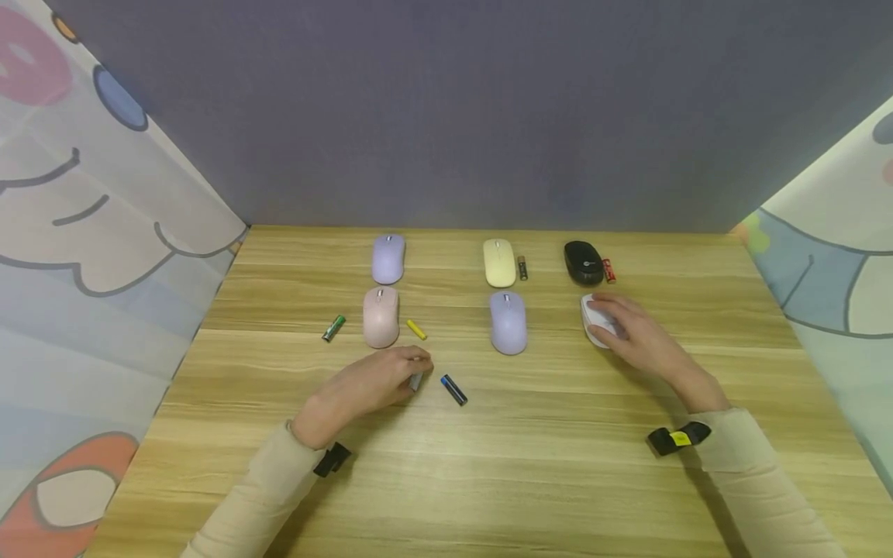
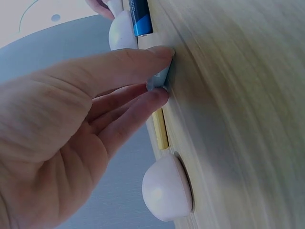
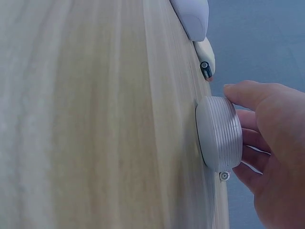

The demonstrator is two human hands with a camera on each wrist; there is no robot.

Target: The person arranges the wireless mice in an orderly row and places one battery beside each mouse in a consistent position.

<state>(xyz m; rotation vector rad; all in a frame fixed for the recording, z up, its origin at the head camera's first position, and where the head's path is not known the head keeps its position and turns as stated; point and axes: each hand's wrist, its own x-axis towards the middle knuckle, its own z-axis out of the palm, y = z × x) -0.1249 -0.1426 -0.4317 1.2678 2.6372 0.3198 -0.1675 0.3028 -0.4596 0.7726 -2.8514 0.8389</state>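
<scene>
My left hand (image 1: 370,381) pinches a small light-grey battery (image 1: 415,382) between thumb and fingertips, low over the wooden table; the fingers hide part of the battery. To the right of that hand lies a dark battery with a blue end (image 1: 454,390). A yellow battery (image 1: 416,329) and a pale pink mouse (image 1: 380,318) lie just beyond it. Over at the right, my right hand (image 1: 645,341) grips a white mouse (image 3: 219,133) by its sides, thumb on the near side. That mouse sits on the table, partly covered by the fingers.
A green battery (image 1: 334,328) lies left of the pink mouse. Purple mice stand at the back left (image 1: 387,259) and in the middle (image 1: 508,322). Behind are a yellow mouse (image 1: 499,263) with a black battery (image 1: 522,268), and a black mouse (image 1: 583,262) with a red battery (image 1: 609,270).
</scene>
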